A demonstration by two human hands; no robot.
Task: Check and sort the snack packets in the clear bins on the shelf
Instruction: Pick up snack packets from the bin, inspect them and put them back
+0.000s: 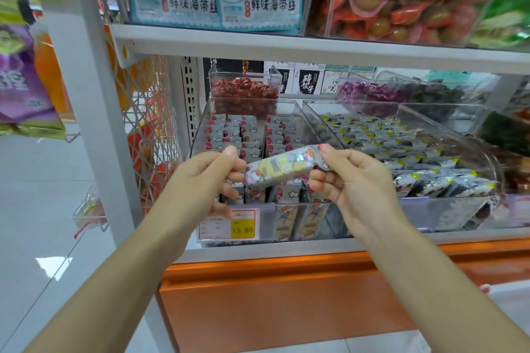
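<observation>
Head view: left hand (210,173) and right hand (348,173) each pinch one end of a glossy, oblong foil snack packet (282,169). Directly behind the grip, a clear plastic bin (298,112) holds matching packets; print is illegible.

Both forearms are bare, without sleeves, and the right hand (348,178) has painted nails (reddish-pink).

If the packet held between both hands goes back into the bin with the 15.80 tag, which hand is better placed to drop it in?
Probably the left hand. It grips the snack packet at its lower end, directly above the clear bin; the right hand sits toward the neighbouring bin.
</observation>
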